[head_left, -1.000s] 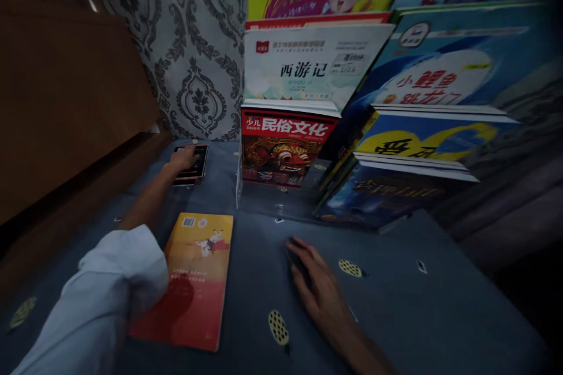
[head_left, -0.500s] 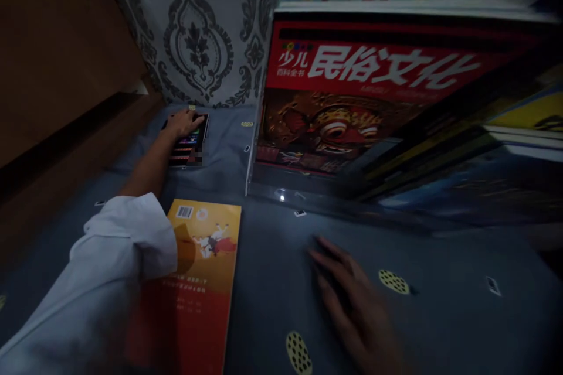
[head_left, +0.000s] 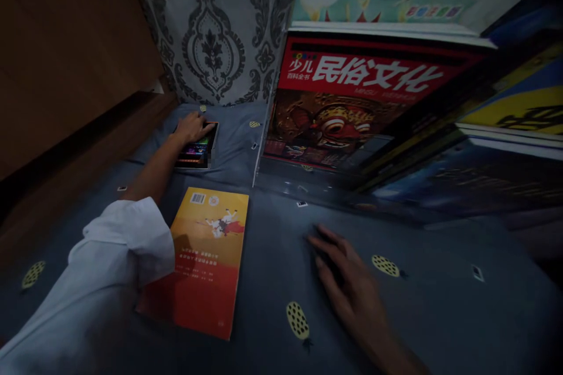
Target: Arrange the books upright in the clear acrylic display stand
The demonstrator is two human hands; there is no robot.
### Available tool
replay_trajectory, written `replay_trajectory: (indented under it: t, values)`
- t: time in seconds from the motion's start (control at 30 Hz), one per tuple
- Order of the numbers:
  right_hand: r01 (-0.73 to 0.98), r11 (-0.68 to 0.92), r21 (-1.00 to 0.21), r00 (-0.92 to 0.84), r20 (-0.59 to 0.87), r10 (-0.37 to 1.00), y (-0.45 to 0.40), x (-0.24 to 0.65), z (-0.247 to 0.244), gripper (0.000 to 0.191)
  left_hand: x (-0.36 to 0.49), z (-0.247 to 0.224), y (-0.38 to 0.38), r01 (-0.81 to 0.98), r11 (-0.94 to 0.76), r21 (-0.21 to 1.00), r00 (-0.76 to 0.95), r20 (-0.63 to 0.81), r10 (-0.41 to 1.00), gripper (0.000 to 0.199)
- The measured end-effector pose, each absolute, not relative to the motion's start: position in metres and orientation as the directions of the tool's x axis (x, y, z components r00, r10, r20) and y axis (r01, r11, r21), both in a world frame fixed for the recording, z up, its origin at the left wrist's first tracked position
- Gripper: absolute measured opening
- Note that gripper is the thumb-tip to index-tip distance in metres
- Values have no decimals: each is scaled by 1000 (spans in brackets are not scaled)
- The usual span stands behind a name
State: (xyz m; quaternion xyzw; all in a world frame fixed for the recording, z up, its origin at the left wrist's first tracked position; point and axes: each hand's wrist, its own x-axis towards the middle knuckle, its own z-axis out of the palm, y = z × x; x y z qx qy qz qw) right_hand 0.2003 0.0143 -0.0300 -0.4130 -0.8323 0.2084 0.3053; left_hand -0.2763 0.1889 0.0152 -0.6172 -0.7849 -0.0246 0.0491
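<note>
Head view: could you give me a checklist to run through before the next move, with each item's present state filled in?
1. Left hand on the dark flat item: ok, it lies over the top of it.
2. Left hand's grip secure: cannot tell, the item's underside is hidden.
3. Right hand apart from the orange-and-red book: ok, patterned cloth shows between them.
4. Orange-and-red book lying flat: ok, barcode side up.
5. White sleeve clear of that book: cannot tell, it overlaps the book's left edge in view, contact unclear.
6. Red mask-cover book standing in its clear rack: ok.
</note>
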Motion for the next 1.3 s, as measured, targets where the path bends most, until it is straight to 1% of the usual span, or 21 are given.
replay_trajectory:
  t: [0.17,0.27,0.4,0.5,0.6,0.7,0.77,0.83,0.93,1.0,1.07,1.2,1.3]
  values:
    - [558,570,-603,-463,344,817,14,201,-33,31,-279,6,185,974,225,13,-224,178,958,56]
    - [560,569,-602,-466,340,817,14,202,-34,31,-281,2,183,976,217,34,-219,156,963,57]
    - [546,593,-591,-476,363,801,14,202,-35,29,-277,5,177,977,214,10,-213,133,968,61]
    - [547,602,-582,-473,378,796,15,203,-35,28,-272,9,173,965,262,-11,-259,114,959,61]
    - [549,604,-578,-490,363,793,16,203,-34,30,-268,11,171,953,302,-33,-296,118,948,62]
    - [554,588,-589,-489,341,803,16,202,-31,30,-265,14,169,955,293,-34,-287,132,949,62]
    - [553,575,-603,-486,327,810,15,201,-29,30,-265,18,166,957,289,-18,-285,121,951,61]
    - [549,566,-616,-486,315,815,15,201,-28,30,-264,23,157,964,265,22,-266,109,958,61]
    - [537,561,-630,-481,317,817,16,201,-29,31,-261,27,131,981,154,114,-170,149,974,63]
    - [527,564,-636,-477,328,815,17,201,-30,32,-259,24,106,986,96,136,-119,181,976,64]
    - [519,566,-641,-482,327,813,18,199,-30,32,-256,19,81,987,96,125,-114,145,983,63]
    - [511,557,-654,-502,299,812,16,194,-25,34,-251,11,46,979,184,89,-187,18,982,60]
    - [509,552,-661,-503,292,813,15,192,-20,36,-243,14,26,969,222,105,-223,-4,975,59]
